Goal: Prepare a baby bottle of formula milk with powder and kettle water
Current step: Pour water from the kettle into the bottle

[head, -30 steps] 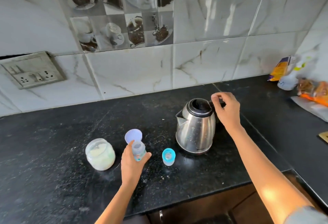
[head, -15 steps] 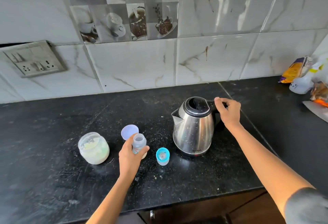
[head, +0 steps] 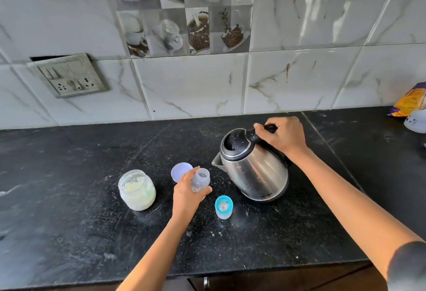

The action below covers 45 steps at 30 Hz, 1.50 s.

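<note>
You are at the water step, and no water is in flight yet. Your right hand (head: 284, 137) is wrapped round the black handle of the steel kettle (head: 253, 170), which leans with its spout toward the bottle (head: 200, 179). Its lid is down, and I cannot tell whether its base is clear of the desk (head: 69, 164).

Your left hand (head: 187, 192) grips the bottle round its body, about midway between the desk's back and front edges, just left of the spout. The bottle is small and clear with a printed pattern. Its mouth is open and tipped slightly toward the kettle. Whether powder is already inside is too hard to see.

The powder jar (head: 137, 190) stands open to the left, its lilac lid (head: 181, 170) lying behind your left hand. The blue teat cap (head: 223, 206) waits nearer the front edge. By my reading, pouring, capping and mixing remain.
</note>
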### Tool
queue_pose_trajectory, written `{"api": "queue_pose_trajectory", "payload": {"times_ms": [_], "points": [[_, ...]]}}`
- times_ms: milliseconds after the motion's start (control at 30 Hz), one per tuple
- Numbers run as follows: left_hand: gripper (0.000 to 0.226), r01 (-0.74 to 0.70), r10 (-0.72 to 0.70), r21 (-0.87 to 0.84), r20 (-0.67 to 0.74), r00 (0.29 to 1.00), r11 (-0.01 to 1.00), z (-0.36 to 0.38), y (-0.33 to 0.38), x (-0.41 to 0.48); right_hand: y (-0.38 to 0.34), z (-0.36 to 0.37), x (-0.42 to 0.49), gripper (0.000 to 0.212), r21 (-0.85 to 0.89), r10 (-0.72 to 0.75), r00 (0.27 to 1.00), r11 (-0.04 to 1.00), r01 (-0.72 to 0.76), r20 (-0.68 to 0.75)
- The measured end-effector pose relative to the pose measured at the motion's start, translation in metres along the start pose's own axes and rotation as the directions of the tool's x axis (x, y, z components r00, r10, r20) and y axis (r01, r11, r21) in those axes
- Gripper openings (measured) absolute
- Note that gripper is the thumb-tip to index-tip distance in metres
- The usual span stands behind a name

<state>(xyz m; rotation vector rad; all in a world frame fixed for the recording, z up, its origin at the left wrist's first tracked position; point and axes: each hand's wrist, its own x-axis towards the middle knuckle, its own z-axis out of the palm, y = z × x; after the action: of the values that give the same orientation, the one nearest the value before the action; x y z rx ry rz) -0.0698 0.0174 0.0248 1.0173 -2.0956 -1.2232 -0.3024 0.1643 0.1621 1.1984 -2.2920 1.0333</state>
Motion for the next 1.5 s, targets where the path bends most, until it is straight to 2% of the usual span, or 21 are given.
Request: {"api": "queue_pose_trajectory", "payload": {"times_ms": [200, 367, 567, 700, 833, 1233, 1500], "points": [[0.06, 0.0, 0.0, -0.004, 0.019, 1.0, 1.0, -0.004, 0.006, 0.002, -0.018, 0.009, 0.014, 0.06, -0.094, -0.098, 0.993, 0.99, 0.104, 0.061], [0.062, 0.009, -0.009, 0.007, 0.02, 1.0, 1.0, -0.005, 0.007, 0.006, -0.027, 0.015, 0.021, 0.052, -0.154, -0.176, 0.98, 0.97, 0.189, 0.095], [0.063, -0.001, -0.002, 0.031, 0.07, 0.998, 1.0, -0.004, 0.006, 0.011, -0.031, 0.019, 0.026, 0.061, -0.193, -0.202, 0.967, 0.954, 0.231, 0.158], [0.064, 0.012, -0.014, 0.026, 0.079, 0.997, 1.0, -0.003, 0.004, 0.012, -0.035, 0.019, 0.03, 0.055, -0.219, -0.231, 0.954, 0.937, 0.271, 0.192], [0.066, -0.002, -0.001, 0.036, 0.081, 0.997, 0.999, -0.002, 0.005, 0.012, -0.04, 0.018, 0.032, 0.05, -0.24, -0.263, 0.945, 0.921, 0.305, 0.193], [0.062, 0.02, -0.02, 0.004, 0.066, 0.998, 1.0, -0.001, 0.001, 0.011, -0.049, 0.012, 0.04, 0.058, -0.294, -0.359, 0.92, 0.872, 0.391, 0.156], [0.062, 0.033, -0.032, -0.023, 0.041, 0.999, 0.999, 0.0, 0.001, 0.01, -0.064, 0.005, 0.041, 0.062, -0.288, -0.381, 0.902, 0.857, 0.427, 0.203]]}}
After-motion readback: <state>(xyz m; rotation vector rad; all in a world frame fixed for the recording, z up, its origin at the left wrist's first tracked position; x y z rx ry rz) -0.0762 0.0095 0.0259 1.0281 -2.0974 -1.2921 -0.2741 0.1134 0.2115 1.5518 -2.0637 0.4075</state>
